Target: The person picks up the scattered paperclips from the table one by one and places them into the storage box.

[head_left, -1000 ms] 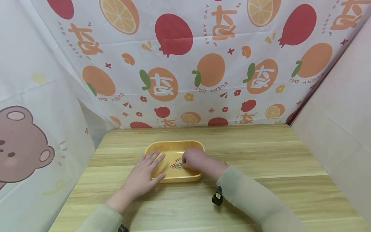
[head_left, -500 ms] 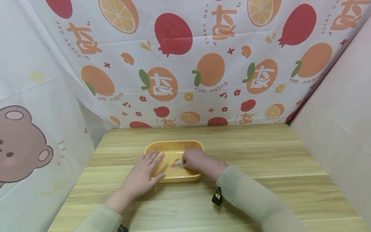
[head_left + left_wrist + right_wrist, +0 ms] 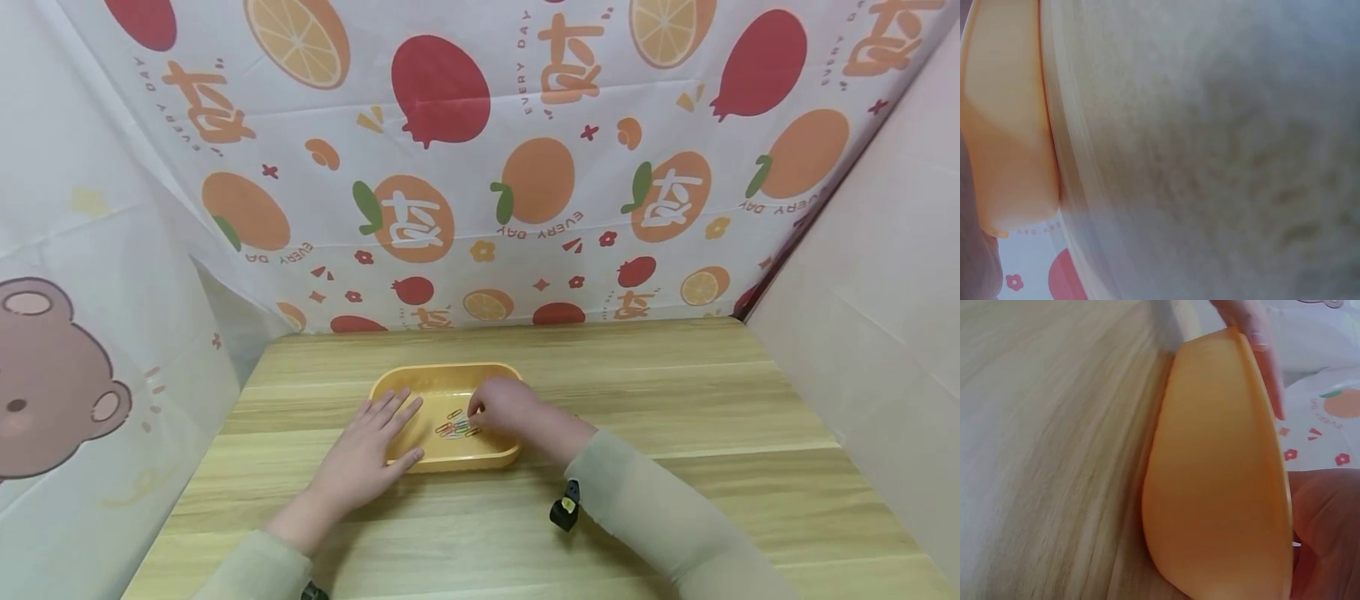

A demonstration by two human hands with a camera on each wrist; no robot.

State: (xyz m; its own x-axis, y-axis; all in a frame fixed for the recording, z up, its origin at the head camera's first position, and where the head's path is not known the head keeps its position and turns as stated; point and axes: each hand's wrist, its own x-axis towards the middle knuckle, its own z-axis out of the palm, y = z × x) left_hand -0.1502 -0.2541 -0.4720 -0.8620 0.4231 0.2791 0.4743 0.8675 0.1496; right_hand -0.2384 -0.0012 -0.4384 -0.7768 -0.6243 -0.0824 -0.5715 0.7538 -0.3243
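An orange-yellow plastic tray (image 3: 450, 464) sits on the wooden table, with several small coloured paper clips (image 3: 453, 428) in a loose pile on its floor. My left hand (image 3: 371, 450) lies spread over the tray's left end, fingers over the rim and thumb at the front edge. My right hand (image 3: 501, 407) reaches into the right half, fingers curled down by the pile. In the right wrist view a small white sliver shows at the fingers of the right hand (image 3: 1329, 531), like the end of a paper clip it pinches. The tray wall hides the fingertips there.
The wooden table (image 3: 675, 500) spreads around the tray. A fruit-print cloth (image 3: 480, 167) hangs behind it, with pale cloth walls at both sides. Something small and reddish peeks out beyond the right forearm on the table.
My right hand has lifted and turned slightly, uncovering more of the clips and a gap between thumb and fingers. The left hand stays on the tray. The head view has shifted a little.
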